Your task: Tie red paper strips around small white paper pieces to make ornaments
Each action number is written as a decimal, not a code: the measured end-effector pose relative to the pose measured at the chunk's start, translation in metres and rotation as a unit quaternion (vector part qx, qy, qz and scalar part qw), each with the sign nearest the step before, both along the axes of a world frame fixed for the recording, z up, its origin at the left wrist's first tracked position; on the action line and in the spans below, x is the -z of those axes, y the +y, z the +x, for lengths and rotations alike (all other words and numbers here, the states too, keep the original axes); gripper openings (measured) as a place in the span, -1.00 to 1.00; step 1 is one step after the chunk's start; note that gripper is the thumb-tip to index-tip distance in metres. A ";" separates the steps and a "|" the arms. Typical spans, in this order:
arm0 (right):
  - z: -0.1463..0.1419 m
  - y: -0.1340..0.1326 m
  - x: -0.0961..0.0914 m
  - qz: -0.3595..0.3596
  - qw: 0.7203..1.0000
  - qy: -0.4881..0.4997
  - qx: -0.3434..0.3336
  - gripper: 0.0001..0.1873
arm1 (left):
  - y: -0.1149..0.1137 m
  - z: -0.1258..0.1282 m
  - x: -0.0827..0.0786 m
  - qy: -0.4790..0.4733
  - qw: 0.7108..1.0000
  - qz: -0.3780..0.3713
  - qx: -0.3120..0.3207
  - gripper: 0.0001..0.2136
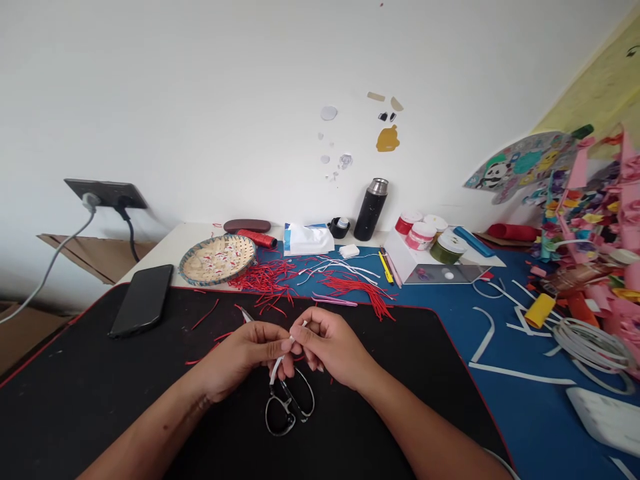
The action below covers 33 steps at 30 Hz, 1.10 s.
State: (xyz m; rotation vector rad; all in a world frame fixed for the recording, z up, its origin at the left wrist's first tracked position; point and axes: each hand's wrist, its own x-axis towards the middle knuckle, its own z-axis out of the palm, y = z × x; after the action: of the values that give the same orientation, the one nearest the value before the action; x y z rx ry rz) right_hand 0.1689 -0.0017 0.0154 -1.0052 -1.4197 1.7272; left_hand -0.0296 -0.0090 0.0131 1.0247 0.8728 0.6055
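Over the black mat (225, 433), my left hand (253, 350) pinches a narrow white strip (277, 368) between thumb and fingers. My right hand (325, 340) meets it fingertip to fingertip and grips the strip's upper end. One end of the strip hangs down below my left fingers. Scissors (280, 415) lie on the mat beneath both hands, handles toward me, with a blade tip showing beyond my left hand. Short red cords (206, 315) are scattered left of the hands. Bundles of red cord (265, 280) and white cords (345, 268) lie just beyond the mat.
A shallow woven basket (217, 257) and a phone (143, 300) are at the left. Along the back stand a tissue pack (309, 240), a black flask (371, 210) and several lidded jars (447, 247). White paper strips (520, 375) and a cable coil (590, 343) lie at the right.
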 end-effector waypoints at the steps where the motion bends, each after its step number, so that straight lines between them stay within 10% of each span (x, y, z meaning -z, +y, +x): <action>1: 0.000 0.000 0.000 0.001 1.000 -0.003 -0.002 -0.54 | 0.000 -0.001 0.000 0.005 1.000 0.003 0.004 -0.64; 33: 0.002 0.001 -0.002 0.072 0.994 -0.034 0.071 -0.68 | 0.000 -0.001 -0.003 -0.016 0.999 -0.015 -0.029 -0.66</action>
State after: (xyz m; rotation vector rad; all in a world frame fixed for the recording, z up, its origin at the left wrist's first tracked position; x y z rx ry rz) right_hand 0.1708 -0.0004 0.0174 -1.0675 -1.4560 1.4791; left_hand -0.0306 -0.0085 0.0164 0.9621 0.8838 0.6545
